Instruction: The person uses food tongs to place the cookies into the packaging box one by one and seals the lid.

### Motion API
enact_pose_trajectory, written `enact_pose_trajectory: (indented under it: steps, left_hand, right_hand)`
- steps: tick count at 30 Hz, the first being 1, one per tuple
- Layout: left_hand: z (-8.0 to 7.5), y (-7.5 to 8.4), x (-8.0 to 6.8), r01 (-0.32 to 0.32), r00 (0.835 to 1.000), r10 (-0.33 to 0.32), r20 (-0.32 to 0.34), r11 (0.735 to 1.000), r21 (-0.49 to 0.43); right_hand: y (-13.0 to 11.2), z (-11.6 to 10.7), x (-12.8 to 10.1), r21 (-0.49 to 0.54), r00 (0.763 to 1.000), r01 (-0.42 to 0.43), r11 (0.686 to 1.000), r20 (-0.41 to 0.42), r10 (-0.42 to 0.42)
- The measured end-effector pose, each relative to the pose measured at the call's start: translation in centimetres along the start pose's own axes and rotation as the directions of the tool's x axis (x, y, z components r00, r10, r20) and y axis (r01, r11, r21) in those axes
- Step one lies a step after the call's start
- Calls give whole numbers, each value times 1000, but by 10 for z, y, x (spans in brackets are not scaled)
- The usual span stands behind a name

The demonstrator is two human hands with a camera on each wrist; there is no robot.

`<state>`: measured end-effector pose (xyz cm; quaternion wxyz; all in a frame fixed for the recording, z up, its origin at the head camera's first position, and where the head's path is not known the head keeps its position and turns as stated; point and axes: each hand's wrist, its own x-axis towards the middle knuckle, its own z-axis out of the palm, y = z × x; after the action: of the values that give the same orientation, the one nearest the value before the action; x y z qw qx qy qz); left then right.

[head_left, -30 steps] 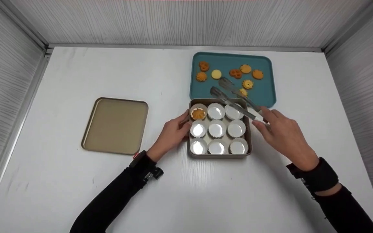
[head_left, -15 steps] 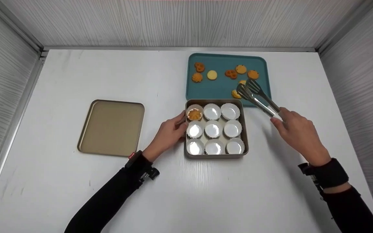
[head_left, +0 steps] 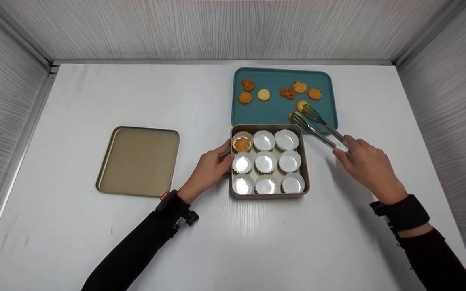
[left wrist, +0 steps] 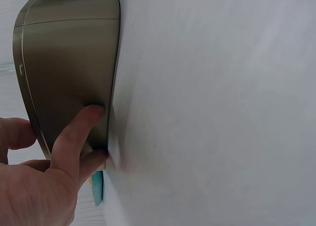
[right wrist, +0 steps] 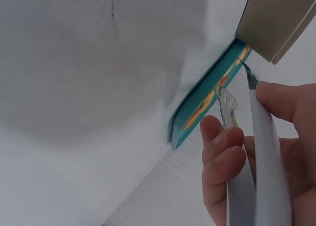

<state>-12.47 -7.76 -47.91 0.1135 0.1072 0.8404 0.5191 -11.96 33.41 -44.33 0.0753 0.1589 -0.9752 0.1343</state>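
Observation:
In the head view my left hand [head_left: 210,169] holds the left side of a square metal tin [head_left: 270,196]. Its fingers [left wrist: 74,134] press the outer wall, with the thumb at the rim. Nine-style rows of white paper cups [head_left: 265,162] line the tin; an orange flower-shaped cookie [head_left: 242,144] sits in the back-left cup. My right hand [head_left: 368,167] grips white-handled metal tongs [head_left: 322,135]. The tongs' tips are spread over two yellow ring cookies [head_left: 300,105] on a teal tray [head_left: 273,115]. One cookie is mostly hidden; whether the tips touch it I cannot tell.
The tray stands directly behind the tin and also bears pretzel cookies [head_left: 248,84], a pale round cookie [head_left: 263,95], a swirled cookie [head_left: 245,98] and chip-dotted cookies [head_left: 314,93]. A flat gold lid [head_left: 138,161] lies at the left. Grey panels [head_left: 225,30] enclose the table.
My right hand has carried the tongs from above the tin rightward to the tray's front cookies, then slightly left and lower. My left hand stays at the tin; the head view shifted slightly.

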Motion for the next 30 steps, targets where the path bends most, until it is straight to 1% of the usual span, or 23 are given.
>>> enact_pose_trajectory:
  steps: [6,13,18,23,30]
  left_hand:
    - [1,1,-1,21,1000,-21,4,1000,-10]
    - [1,0,0,19,1000,-19,0,1000,-8]
    - [1,0,0,22,1000,-22,-3,1000,-4]
    - [1,0,0,28,1000,-28,-5,1000,-13]
    - [0,2,-1,25,1000,-25,-1,1000,-2]
  right_hand:
    - [-3,4,4,-33,998,40,999,-38,-42]
    - [-5,9,7,-64,994,72,995,-77,-77]
    - [-3,13,7,-62,989,96,993,-104,-102]
    - [-1,15,6,-14,991,97,995,-87,-98]
    - [3,11,8,75,997,79,994,-22,-78]
